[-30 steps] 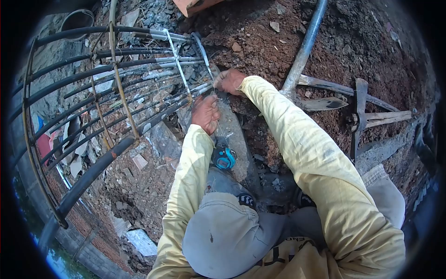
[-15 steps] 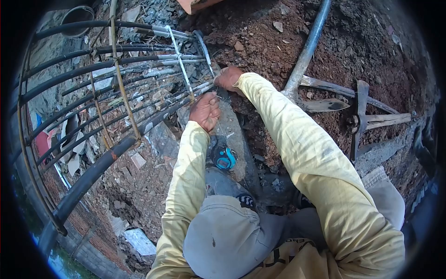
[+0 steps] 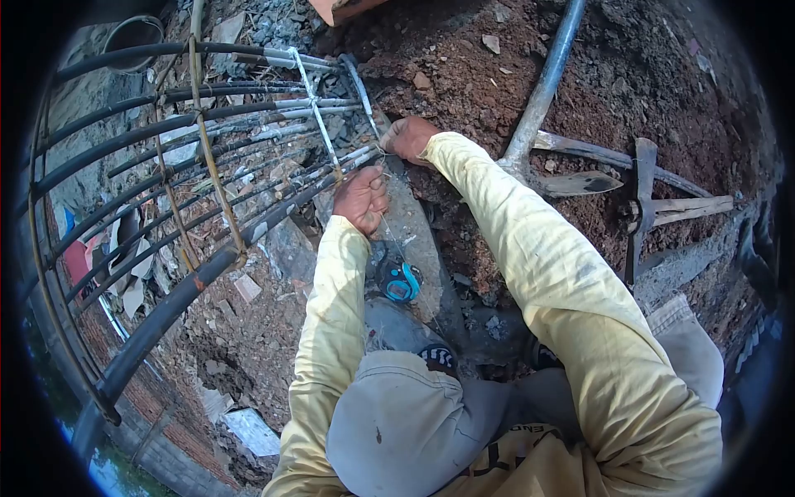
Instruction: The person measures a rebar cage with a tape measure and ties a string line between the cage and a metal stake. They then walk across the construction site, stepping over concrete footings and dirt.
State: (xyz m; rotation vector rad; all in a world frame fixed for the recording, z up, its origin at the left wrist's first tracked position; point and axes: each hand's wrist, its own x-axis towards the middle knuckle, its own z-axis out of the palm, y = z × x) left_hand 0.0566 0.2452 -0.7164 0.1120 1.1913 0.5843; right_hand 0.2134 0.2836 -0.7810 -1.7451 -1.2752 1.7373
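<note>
My left hand (image 3: 362, 199) is closed on a thin wire (image 3: 394, 238), which trails down past the teal and black tape measure (image 3: 399, 280). Beside it, at the end of the rebar cage (image 3: 166, 306), my right hand (image 3: 409, 139) has its fingers pinched at the bar ends, with a bit of thin wire at the fingertips. A pale stirrup (image 3: 315, 103) crosses the bars just left of my hands. The tape measure lies on the concrete strip below my left hand.
A blue and grey metal pipe (image 3: 546, 87) stands at the upper right. Wooden-handled tools, one a pickaxe-like head (image 3: 642, 199), lie on the red soil (image 3: 464, 74). A bucket (image 3: 132, 40) is at the upper left. My knee (image 3: 397, 422) is below.
My left hand has shifted very slightly left, and the wire below it shows more clearly. My right hand stays at the bar ends. The view has moved slightly.
</note>
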